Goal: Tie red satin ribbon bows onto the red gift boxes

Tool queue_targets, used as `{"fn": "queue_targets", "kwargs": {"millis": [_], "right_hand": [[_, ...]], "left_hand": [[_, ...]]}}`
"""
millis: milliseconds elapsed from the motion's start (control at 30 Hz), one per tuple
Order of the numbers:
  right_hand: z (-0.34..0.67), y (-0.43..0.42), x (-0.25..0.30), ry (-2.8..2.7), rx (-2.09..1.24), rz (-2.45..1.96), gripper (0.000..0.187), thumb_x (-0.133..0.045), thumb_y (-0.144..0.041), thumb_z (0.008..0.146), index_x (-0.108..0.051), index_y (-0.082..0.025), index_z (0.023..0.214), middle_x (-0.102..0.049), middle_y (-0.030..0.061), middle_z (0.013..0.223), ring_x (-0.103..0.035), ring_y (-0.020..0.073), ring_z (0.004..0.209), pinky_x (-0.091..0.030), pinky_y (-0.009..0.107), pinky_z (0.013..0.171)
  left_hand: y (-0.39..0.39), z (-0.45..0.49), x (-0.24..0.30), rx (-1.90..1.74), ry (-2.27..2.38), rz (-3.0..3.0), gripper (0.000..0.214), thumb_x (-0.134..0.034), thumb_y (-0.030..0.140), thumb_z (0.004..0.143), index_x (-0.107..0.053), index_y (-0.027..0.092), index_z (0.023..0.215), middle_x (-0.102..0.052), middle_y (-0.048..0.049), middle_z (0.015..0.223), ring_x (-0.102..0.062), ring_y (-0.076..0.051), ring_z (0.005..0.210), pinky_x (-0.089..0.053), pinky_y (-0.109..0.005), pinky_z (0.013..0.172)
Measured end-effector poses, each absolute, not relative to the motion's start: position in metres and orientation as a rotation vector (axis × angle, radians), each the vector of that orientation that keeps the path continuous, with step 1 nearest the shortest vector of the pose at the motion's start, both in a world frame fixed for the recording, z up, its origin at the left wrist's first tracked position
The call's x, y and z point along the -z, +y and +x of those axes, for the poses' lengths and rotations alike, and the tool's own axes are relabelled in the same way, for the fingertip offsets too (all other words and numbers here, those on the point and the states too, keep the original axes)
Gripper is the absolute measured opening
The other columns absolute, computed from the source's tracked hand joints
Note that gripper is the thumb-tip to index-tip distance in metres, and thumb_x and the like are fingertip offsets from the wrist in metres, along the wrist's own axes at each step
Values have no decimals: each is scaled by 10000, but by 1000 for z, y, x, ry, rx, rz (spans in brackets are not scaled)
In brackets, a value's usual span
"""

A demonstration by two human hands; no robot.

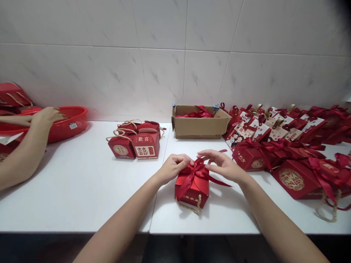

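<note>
A small red gift box (192, 190) with a gold rope handle stands on the white table (82, 190) in front of me. A dark red ribbon bow (197, 168) sits on its top. My left hand (173, 167) pinches the left loop of the bow. My right hand (222, 164) pinches the right side of the bow, its outer fingers spread, and a ribbon tail trails out below it to the right.
A cardboard box (200, 122) with red ribbons stands at the back. Several finished red boxes (285, 146) fill the right side; a small cluster (135, 142) stands to the left. Another person's hand (46, 117) reaches into a red basin (68, 122) at far left.
</note>
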State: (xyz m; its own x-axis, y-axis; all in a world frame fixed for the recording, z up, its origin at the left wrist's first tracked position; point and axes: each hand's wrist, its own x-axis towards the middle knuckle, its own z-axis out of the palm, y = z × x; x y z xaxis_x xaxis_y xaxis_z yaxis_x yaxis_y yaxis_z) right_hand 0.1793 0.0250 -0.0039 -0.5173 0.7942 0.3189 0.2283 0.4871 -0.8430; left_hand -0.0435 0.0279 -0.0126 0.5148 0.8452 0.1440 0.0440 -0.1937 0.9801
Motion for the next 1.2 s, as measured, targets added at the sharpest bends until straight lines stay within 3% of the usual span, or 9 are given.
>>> {"fn": "queue_targets", "kwargs": {"millis": [133, 333, 533, 633, 867, 1033, 1200], "right_hand": [[168, 18, 4, -2159, -828, -775, 197, -511, -119, 816, -609, -203, 964, -610, 48, 971, -574, 166, 922, -450, 333, 845], [170, 13, 1, -2245, -750, -648, 53, -552, -147, 788, -532, -192, 765, -510, 33, 855, -489, 144, 754, -441, 297, 716], [159, 10, 11, -2012, -935, -604, 232, -516, -328, 813, -409, -191, 660, -501, 57, 905, -504, 192, 867, -421, 350, 784], [149, 5, 15, -1884, -891, -680, 306, -591, -271, 780, -331, -201, 633, -554, 63, 923, -526, 182, 853, -421, 336, 770], [141, -2, 17, -1928, -806, -647, 492, -627, -229, 781, -180, -212, 576, -598, 50, 748, -539, 167, 740, -431, 321, 683], [139, -2, 21, -1922, -776, -624, 464, -601, -191, 786, -191, -210, 569, -515, 27, 686, -506, 155, 687, -414, 299, 624], [141, -2, 20, -2001, -729, -590, 458, -574, -172, 785, -178, -213, 559, -380, -20, 552, -426, 144, 593, -371, 288, 578]], "left_hand": [[27, -43, 13, -847, 781, 1650, 510, -521, 628, 745, -584, 133, 638, -585, -85, 966, -526, -146, 743, -428, -244, 684], [24, -41, 12, -807, 717, 1679, 539, -447, 678, 753, -584, 159, 790, -551, -67, 958, -537, -182, 839, -430, -280, 794], [24, -40, 10, -785, 689, 1763, 448, -457, 561, 823, -525, 149, 659, -506, -49, 999, -505, -146, 834, -398, -244, 797], [25, -40, 10, -827, 724, 1733, 467, -438, 562, 832, -544, 146, 648, -506, -44, 951, -492, -136, 787, -397, -241, 760], [25, -40, 10, -898, 770, 1754, 473, -455, 562, 821, -523, 142, 615, -481, -26, 822, -431, -121, 701, -374, -261, 732], [23, -38, 12, -929, 705, 1678, 393, -639, 377, 748, -369, 156, 566, -485, -9, 835, -461, -114, 748, -379, -253, 745], [23, -38, 12, -934, 741, 1734, 399, -662, 320, 733, -341, 157, 562, -467, -1, 833, -448, -102, 732, -377, -249, 725]]}}
